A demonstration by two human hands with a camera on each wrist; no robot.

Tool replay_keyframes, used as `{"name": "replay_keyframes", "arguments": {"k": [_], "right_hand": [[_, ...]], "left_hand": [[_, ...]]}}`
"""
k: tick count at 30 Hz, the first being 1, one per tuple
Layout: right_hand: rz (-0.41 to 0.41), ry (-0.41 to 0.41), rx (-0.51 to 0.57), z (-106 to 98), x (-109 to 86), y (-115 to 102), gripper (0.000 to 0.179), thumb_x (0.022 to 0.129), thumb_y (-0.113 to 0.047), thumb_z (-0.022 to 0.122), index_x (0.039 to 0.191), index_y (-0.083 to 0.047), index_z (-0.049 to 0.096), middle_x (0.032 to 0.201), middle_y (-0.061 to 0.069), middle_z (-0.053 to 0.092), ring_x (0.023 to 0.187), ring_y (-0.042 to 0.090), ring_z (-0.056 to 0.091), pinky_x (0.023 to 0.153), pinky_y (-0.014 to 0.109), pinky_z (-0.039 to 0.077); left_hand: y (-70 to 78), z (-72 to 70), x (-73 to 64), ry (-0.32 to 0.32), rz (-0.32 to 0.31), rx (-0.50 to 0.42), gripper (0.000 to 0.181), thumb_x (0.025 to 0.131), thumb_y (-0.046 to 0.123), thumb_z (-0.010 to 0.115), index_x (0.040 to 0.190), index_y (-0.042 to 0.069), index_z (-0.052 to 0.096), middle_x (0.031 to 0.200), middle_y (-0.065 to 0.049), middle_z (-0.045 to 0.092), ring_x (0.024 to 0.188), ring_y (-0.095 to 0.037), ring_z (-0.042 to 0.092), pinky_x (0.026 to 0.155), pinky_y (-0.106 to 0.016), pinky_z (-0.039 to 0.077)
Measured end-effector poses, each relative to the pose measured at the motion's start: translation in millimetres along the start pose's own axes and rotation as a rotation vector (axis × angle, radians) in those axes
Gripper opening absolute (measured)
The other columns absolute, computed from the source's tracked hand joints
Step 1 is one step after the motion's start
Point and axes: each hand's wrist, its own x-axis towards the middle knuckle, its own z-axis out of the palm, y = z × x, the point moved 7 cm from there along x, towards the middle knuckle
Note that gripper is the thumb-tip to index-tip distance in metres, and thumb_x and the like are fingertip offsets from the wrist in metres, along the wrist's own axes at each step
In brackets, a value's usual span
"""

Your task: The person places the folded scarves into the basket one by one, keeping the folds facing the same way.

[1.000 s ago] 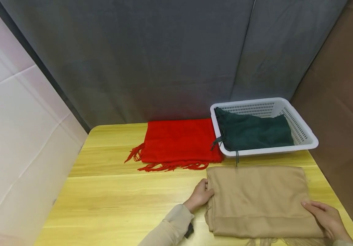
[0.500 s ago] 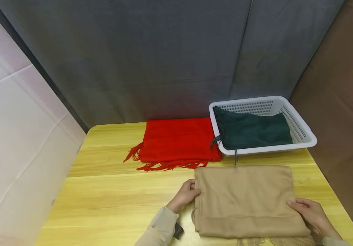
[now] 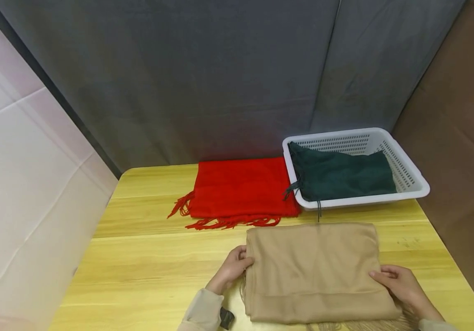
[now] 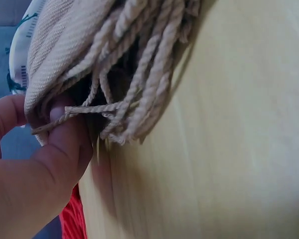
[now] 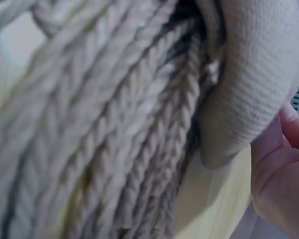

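A folded beige scarf (image 3: 311,271) with twisted fringe lies at the front of the table, between my two hands. At its left edge my left hand (image 3: 230,269) pinches the folded layers, thumb on top; the left wrist view shows the fringe (image 4: 144,84) hanging right by those fingers (image 4: 65,144). My right hand (image 3: 400,285) grips the opposite edge, thumb over the cloth and the other fingers mostly hidden beneath. In the right wrist view, thick beige cords (image 5: 114,119) fill the left side, and the hand (image 5: 284,164) shows at the right edge.
Behind the beige scarf lies a folded red scarf (image 3: 241,188), its fringe toward the front and left. A white plastic basket (image 3: 420,188) stands at the back right with a folded dark green scarf (image 3: 344,174) inside, some tassels over its rim. Grey curtain (image 3: 220,82) closes off the back.
Both hands have moved left across the table, bringing the beige scarf along between them. The red scarf and the basket have stayed where they were.
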Motion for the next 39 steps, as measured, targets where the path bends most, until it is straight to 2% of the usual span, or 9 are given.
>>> {"name": "replay_keyframes", "arguments": {"k": [3, 7, 10, 17, 23, 26, 31, 36, 39], "right_hand": [[-0.005, -0.007, 0.017, 5.4, -0.4, -3.0, 0.050, 0.081, -0.027, 0.064, 0.108, 0.014, 0.053, 0.079, 0.007, 0.063, 0.068, 0.019, 0.060, 0.059, 0.031, 0.050], [-0.023, -0.013, 0.049, 14.5, -0.7, -5.5, 0.049, 0.080, -0.025, 0.065, 0.107, 0.014, 0.054, 0.081, 0.008, 0.063, 0.069, 0.018, 0.060, 0.059, 0.030, 0.050], [-0.047, 0.004, -0.003, 16.8, -1.0, -7.2, 0.049, 0.080, -0.025, 0.065, 0.107, 0.014, 0.053, 0.083, 0.008, 0.063, 0.070, 0.015, 0.059, 0.060, 0.028, 0.049], [-0.074, 0.029, -0.118, 14.9, -4.0, -11.7, 0.055, 0.081, -0.029, 0.064, 0.111, 0.015, 0.051, 0.088, 0.010, 0.063, 0.073, 0.013, 0.058, 0.061, 0.025, 0.047], [-0.160, 0.086, -0.236, 13.6, -9.9, -24.9, 0.050, 0.079, -0.028, 0.066, 0.108, 0.012, 0.055, 0.093, 0.016, 0.063, 0.076, 0.014, 0.060, 0.062, 0.023, 0.047], [-0.192, 0.103, -0.266, 13.8, -10.8, -30.2, 0.046, 0.079, -0.026, 0.066, 0.106, 0.011, 0.057, 0.093, 0.018, 0.063, 0.076, 0.016, 0.060, 0.061, 0.023, 0.047], [-0.187, 0.088, -0.190, 18.2, -8.9, -30.2, 0.041, 0.079, -0.017, 0.066, 0.104, 0.014, 0.054, 0.088, 0.016, 0.063, 0.072, 0.012, 0.059, 0.061, 0.023, 0.047], [-0.102, 0.018, 0.036, 24.4, -1.4, -17.5, 0.039, 0.081, -0.014, 0.063, 0.106, 0.011, 0.047, 0.083, 0.007, 0.061, 0.069, 0.012, 0.058, 0.061, 0.025, 0.047], [-0.038, -0.030, 0.195, 27.0, 2.3, -7.3, 0.045, 0.083, -0.015, 0.061, 0.114, 0.011, 0.041, 0.086, 0.004, 0.063, 0.072, 0.014, 0.060, 0.063, 0.028, 0.049]], "left_hand": [[-10.8, -8.0, 2.5, 0.037, 0.014, 0.022, 0.038, 0.086, 0.004, 0.051, 0.117, -0.015, 0.037, 0.087, -0.010, 0.057, 0.071, -0.014, 0.056, 0.061, -0.027, 0.047], [-10.3, -17.4, -0.2, 0.096, 0.021, 0.035, 0.039, 0.085, 0.005, 0.052, 0.117, -0.013, 0.038, 0.088, -0.011, 0.056, 0.072, -0.014, 0.055, 0.063, -0.027, 0.047], [-10.3, -22.9, -0.8, 0.122, 0.024, 0.035, 0.039, 0.085, 0.004, 0.052, 0.117, -0.014, 0.038, 0.088, -0.011, 0.057, 0.072, -0.013, 0.055, 0.062, -0.026, 0.046], [-12.5, -22.8, -2.6, 0.108, 0.005, 0.024, 0.039, 0.086, 0.004, 0.051, 0.117, -0.018, 0.041, 0.089, -0.012, 0.060, 0.073, -0.012, 0.057, 0.063, -0.025, 0.047], [-16.8, -18.7, -2.4, 0.114, -0.045, -0.018, 0.037, 0.087, 0.007, 0.051, 0.114, -0.017, 0.044, 0.084, -0.009, 0.058, 0.071, -0.012, 0.057, 0.062, -0.025, 0.048], [-18.6, -16.9, -0.9, 0.120, -0.037, -0.029, 0.036, 0.086, 0.007, 0.053, 0.112, -0.017, 0.046, 0.084, -0.009, 0.058, 0.071, -0.014, 0.057, 0.062, -0.027, 0.049], [-16.6, -13.4, -0.5, 0.157, 0.013, 0.026, 0.038, 0.083, 0.009, 0.059, 0.110, -0.015, 0.047, 0.083, -0.010, 0.059, 0.072, -0.017, 0.058, 0.062, -0.030, 0.049], [-11.8, -8.4, -4.8, 0.176, 0.047, 0.136, 0.041, 0.079, 0.013, 0.064, 0.107, -0.013, 0.050, 0.085, -0.013, 0.060, 0.072, -0.019, 0.059, 0.062, -0.031, 0.049], [-10.7, -6.3, -7.9, 0.172, 0.053, 0.191, 0.040, 0.078, 0.015, 0.065, 0.105, -0.012, 0.051, 0.085, -0.014, 0.060, 0.072, -0.020, 0.059, 0.062, -0.031, 0.049]]}}
